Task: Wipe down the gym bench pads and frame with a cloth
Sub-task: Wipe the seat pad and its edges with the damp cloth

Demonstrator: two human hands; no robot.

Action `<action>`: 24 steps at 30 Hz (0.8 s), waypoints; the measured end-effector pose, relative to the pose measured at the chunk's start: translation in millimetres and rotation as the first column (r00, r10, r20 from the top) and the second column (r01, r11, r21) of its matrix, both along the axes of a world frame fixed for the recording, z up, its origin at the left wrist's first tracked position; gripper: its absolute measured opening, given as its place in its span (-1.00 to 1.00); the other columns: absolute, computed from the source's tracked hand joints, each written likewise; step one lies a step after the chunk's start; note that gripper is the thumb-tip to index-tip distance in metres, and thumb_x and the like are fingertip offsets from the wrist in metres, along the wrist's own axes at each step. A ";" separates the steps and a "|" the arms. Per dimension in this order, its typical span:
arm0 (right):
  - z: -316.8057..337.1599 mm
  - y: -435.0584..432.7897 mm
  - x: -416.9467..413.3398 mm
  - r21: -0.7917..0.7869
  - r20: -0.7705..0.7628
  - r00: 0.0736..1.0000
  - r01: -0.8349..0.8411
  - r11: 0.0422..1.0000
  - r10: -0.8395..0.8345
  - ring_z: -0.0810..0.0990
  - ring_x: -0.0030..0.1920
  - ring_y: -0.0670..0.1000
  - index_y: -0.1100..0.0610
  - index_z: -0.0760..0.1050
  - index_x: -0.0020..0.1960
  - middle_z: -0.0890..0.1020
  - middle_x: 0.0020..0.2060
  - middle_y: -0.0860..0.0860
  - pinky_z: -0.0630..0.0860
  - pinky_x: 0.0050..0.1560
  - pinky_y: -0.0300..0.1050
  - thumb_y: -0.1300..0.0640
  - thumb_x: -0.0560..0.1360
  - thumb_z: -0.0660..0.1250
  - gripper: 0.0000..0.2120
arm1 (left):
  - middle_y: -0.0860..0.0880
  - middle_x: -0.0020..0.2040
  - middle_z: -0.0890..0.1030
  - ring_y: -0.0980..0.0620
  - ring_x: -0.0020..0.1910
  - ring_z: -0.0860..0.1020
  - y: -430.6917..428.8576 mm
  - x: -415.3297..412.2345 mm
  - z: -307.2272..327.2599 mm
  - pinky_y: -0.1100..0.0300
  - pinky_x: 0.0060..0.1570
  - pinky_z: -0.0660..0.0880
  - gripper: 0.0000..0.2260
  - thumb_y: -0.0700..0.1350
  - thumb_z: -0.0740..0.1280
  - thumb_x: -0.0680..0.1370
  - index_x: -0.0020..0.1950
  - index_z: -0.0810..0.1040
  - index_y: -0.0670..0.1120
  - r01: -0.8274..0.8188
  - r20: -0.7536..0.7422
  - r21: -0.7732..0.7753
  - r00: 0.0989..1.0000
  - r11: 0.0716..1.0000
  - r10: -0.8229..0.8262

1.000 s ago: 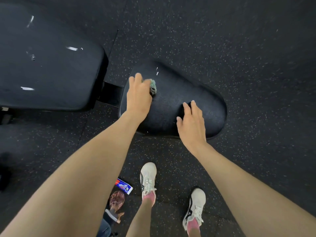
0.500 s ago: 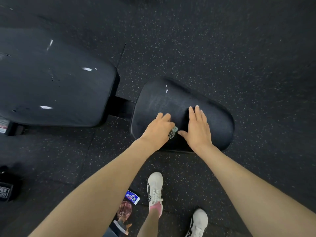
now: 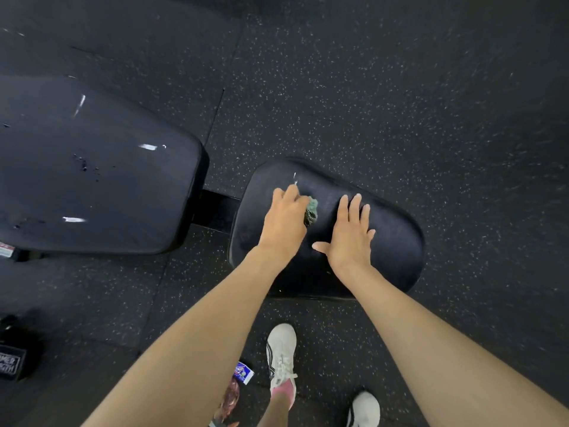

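Note:
The black seat pad (image 3: 391, 238) of the gym bench lies in the middle of the view. My left hand (image 3: 284, 221) presses a small crumpled green cloth (image 3: 311, 212) onto the pad's left half, and most of the cloth is hidden under the fingers. My right hand (image 3: 351, 235) lies flat on the pad beside it, fingers straight and spread. The large black back pad (image 3: 101, 186) fills the left side, with small tears and specks on it. A black frame bar (image 3: 217, 206) joins the two pads.
The floor is black speckled rubber (image 3: 400, 87). My white shoes (image 3: 281, 359) stand just below the seat pad. A small blue packet (image 3: 244, 372) lies by my left foot. A black bag with white lettering (image 3: 14, 359) sits at the lower left.
My left hand swept the cloth from the pad's far left toward its near edge, then back up to the middle left. My right hand slid further onto the pad and flattened.

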State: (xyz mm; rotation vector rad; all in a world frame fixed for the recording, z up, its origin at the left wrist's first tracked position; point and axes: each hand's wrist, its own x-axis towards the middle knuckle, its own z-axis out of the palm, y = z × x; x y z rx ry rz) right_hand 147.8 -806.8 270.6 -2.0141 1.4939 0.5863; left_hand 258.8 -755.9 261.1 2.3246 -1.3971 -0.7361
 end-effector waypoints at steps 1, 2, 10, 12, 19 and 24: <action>-0.2 -0.2 1.0 -0.003 -0.005 1.000 0.000 1.000 0.000 -0.29 0.53 0.16 0.14 -0.28 0.56 -0.29 0.54 0.08 -0.05 0.47 0.27 0.07 0.45 0.45 0.03 | -0.12 0.17 0.43 -0.11 0.10 0.34 -2.1 7.4 0.0 0.02 0.05 0.44 -0.62 -0.40 0.26 0.46 0.27 0.52 -0.20 0.072 -0.044 0.016 0.996 0.997 -0.071; -0.6 -0.6 1.7 -0.004 -0.011 1.000 0.001 1.000 -0.001 -0.29 0.53 0.16 0.13 -0.28 0.56 -0.28 0.54 0.07 -0.04 0.47 0.27 0.07 0.45 0.45 0.03 | -0.12 0.14 0.45 -0.10 0.09 0.35 -4.2 15.3 -0.1 -0.01 0.06 0.44 -0.62 -0.40 0.26 0.47 0.27 0.53 -0.19 0.133 -0.072 0.024 0.989 0.991 -0.131; -1.8 -5.0 5.1 0.043 -0.058 0.998 -0.007 0.999 0.010 -0.33 0.52 0.18 0.11 -0.30 0.56 -0.32 0.53 0.09 -0.02 0.46 0.29 0.09 0.47 0.44 0.02 | -0.22 0.04 0.46 -0.23 0.04 0.37 -29.0 57.7 -6.4 -0.14 -0.16 0.49 -0.66 -0.42 0.29 0.42 0.19 0.57 -0.27 0.370 0.152 -0.022 0.919 0.929 -0.363; -1.7 -5.9 6.7 0.051 -0.069 0.998 -0.011 0.999 0.015 -0.32 0.52 0.20 0.12 -0.30 0.56 -0.32 0.53 0.10 0.00 0.46 0.30 0.10 0.47 0.43 0.02 | -0.20 0.04 0.46 -0.21 0.04 0.36 -41.0 69.1 -9.9 -0.12 -0.07 0.47 -0.68 -0.39 0.27 0.46 0.19 0.59 -0.25 0.226 0.173 -0.041 0.961 0.973 -0.216; -3.5 -4.2 14.5 0.041 -0.125 0.991 -0.031 0.999 0.036 -0.27 0.52 0.26 0.19 -0.30 0.55 -0.30 0.53 0.17 0.12 0.44 0.30 0.11 0.47 0.45 0.03 | -0.19 -0.04 0.43 -0.21 0.02 0.41 -71.4 96.7 -4.7 0.00 0.01 0.40 -0.73 -0.35 0.27 0.49 0.12 0.64 -0.16 -0.082 0.106 -0.073 0.990 0.994 0.089; -3.1 -5.0 14.8 0.041 -0.141 0.990 -0.022 0.999 0.028 -0.29 0.52 0.24 0.17 -0.31 0.55 -0.31 0.53 0.14 0.12 0.45 0.30 0.10 0.47 0.45 0.04 | -0.21 0.04 0.44 -0.21 0.03 0.34 -16.2 48.6 -9.1 -0.10 -0.05 0.45 -0.58 -0.47 0.26 0.38 0.21 0.57 -0.24 0.100 0.062 -0.021 0.993 0.995 -0.098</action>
